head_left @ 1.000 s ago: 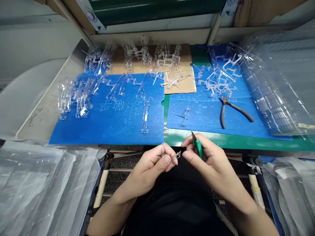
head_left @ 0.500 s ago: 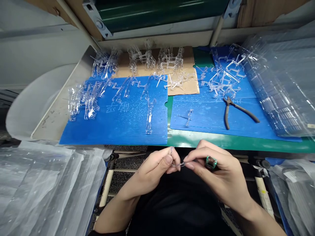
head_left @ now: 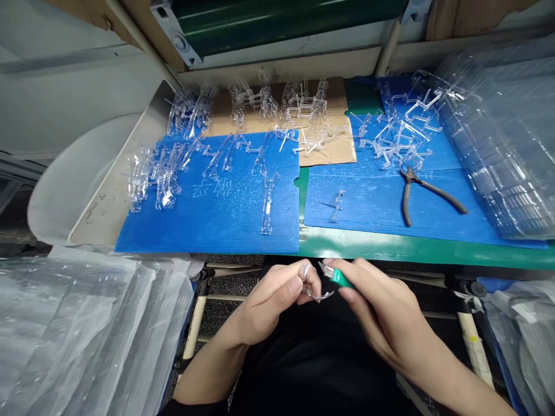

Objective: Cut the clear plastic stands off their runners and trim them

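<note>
My left hand [head_left: 277, 297] is closed, pinching a small clear plastic part [head_left: 324, 296] whose thin end sticks out toward the right. A green-handled utility knife [head_left: 340, 277] is gripped in my right hand [head_left: 385, 306], its blade tip pointing up and left, close to the left fingers. Both hands are held above my lap, just in front of the bench edge. Beyond them a single clear part [head_left: 267, 211] lies on the left blue sheet [head_left: 217, 225]. Another small clear piece [head_left: 337, 205] rests on the right blue sheet [head_left: 368, 202].
Diagonal pliers [head_left: 411, 185] lie with handles spread at right. Clear parts sit in rows [head_left: 167, 173] at left and in a loose heap [head_left: 401, 138] at right. Stacked clear trays [head_left: 507, 162] stand on the far right. Plastic-wrapped stacks [head_left: 87, 329] flank the seat.
My right hand has let go of the clear part's end and brought the knife round so its blade points at the left hand. The left hand keeps its hold.
</note>
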`<state>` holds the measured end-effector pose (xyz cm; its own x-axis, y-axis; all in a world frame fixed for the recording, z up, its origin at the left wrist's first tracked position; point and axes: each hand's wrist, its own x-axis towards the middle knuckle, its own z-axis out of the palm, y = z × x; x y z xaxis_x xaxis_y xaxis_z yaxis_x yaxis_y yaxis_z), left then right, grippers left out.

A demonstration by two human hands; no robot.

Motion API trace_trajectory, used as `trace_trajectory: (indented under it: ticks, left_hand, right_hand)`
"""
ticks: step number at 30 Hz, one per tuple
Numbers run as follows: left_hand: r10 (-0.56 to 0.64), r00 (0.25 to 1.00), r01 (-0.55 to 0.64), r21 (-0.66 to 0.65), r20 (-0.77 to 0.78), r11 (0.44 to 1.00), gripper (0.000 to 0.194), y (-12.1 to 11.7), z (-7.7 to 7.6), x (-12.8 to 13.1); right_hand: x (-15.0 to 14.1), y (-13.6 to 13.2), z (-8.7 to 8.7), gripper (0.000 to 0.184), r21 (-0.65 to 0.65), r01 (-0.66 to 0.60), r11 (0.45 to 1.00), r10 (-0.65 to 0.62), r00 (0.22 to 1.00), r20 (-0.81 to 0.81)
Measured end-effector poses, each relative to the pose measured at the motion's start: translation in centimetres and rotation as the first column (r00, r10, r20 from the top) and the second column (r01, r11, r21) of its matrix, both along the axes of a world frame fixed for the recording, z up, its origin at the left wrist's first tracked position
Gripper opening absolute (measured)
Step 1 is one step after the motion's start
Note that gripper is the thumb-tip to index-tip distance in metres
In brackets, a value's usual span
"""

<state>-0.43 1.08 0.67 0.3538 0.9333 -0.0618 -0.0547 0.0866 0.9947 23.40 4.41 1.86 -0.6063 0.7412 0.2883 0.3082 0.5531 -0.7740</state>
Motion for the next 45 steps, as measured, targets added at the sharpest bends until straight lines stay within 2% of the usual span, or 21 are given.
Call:
trace_trajectory:
  ticks: [5,10,15,18,25,32,38,45]
  left_hand:
    - [-0.030,1.000,0.030,0.016,0.006,0.999,0.049,0.0,0.3,0.0]
    - [-0.057,0.997,0.057,0.003,0.057,0.998,0.044,0.0,0.4,0.2]
    - [-0.082,0.996,0.081,0.035,0.028,0.996,0.042,0.1,0.7,0.2]
    - [-0.112,0.994,0.111,0.069,0.005,0.991,0.041,0.4,0.8,0.2]
    - [-0.140,0.989,0.134,0.116,0.040,0.984,0.040,0.6,0.5,0.4]
    - [-0.140,0.989,0.133,0.105,0.054,0.986,0.040,0.5,0.6,0.5]
    - [-0.154,0.987,0.149,0.113,0.043,0.982,0.037,0.5,0.6,0.4]
    - [-0.153,0.988,0.153,0.141,-0.015,0.978,0.036,0.6,0.7,0.4]
  right_hand:
    - [0.2,-0.3,-0.1,0.040,0.049,-0.044,0.998,0.042,0.998,0.049]
    - [0.5,-0.6,-0.1,0.041,-0.003,-0.065,0.998,0.065,0.997,0.046]
    - [0.8,-0.7,-0.2,0.040,-0.039,-0.073,0.997,0.074,0.997,0.025]
    - [1.0,-0.8,-0.1,0.037,-0.037,-0.076,0.996,0.076,0.997,-0.001]
    - [1.2,-1.3,0.2,0.028,0.005,-0.047,0.999,0.047,0.997,0.059]
    - [1.5,-1.4,0.4,0.029,-0.017,-0.060,0.998,0.061,0.998,0.030]
    - [1.4,-1.6,0.7,0.024,0.010,-0.039,0.999,0.038,0.997,0.073]
    - [1.2,-1.5,0.9,0.014,-0.067,-0.050,0.996,0.054,0.997,0.058]
